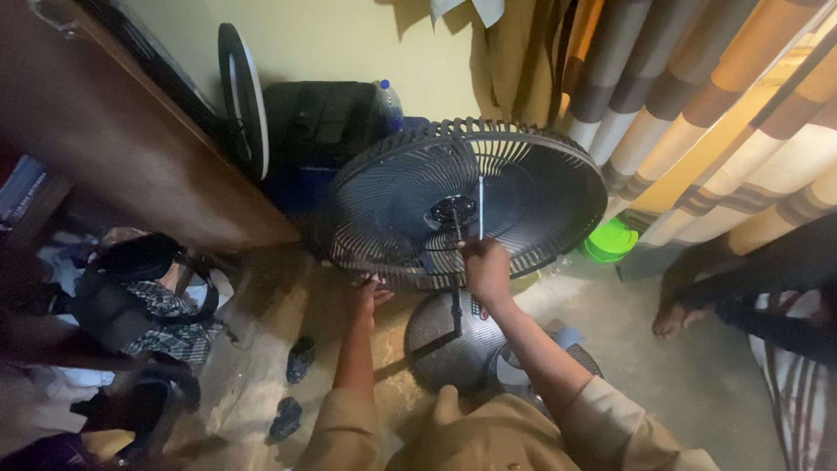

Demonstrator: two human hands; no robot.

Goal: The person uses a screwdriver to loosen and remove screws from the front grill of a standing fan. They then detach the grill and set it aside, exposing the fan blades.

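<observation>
The large round dark plastic fan guard point(523, 187), with its ribs running out from the middle, stands tilted on the floor, its open face turned up toward the camera, and it fills the space just above and beyond both sets of fingers. The round dark fan base point(445, 349) lies flat on the concrete floor point(697, 392) below the fingers, between the 2 forearms.

The right hand point(485, 269) is closed around the handle of a thin silver-shafted screwdriver point(480, 208). The tool's long axis runs straight up from the fingers, and its tip ends close beside the black motor hub point(451, 210) at the guard's centre, slightly to the right of it. The hub lies up and a little left of the right fingers, so this hand is clearly the nearer of the 2.

The left hand point(370, 292) sits lower and to the left, its fingers curled against the lower rim of the guard; whether they fully clasp the ribs I cannot tell.

Well off to the right of the fingers, a bright green plastic lid point(610, 240) lies by the striped curtain point(697, 113), and another person's bare foot point(676, 318) rests on the floor.
</observation>
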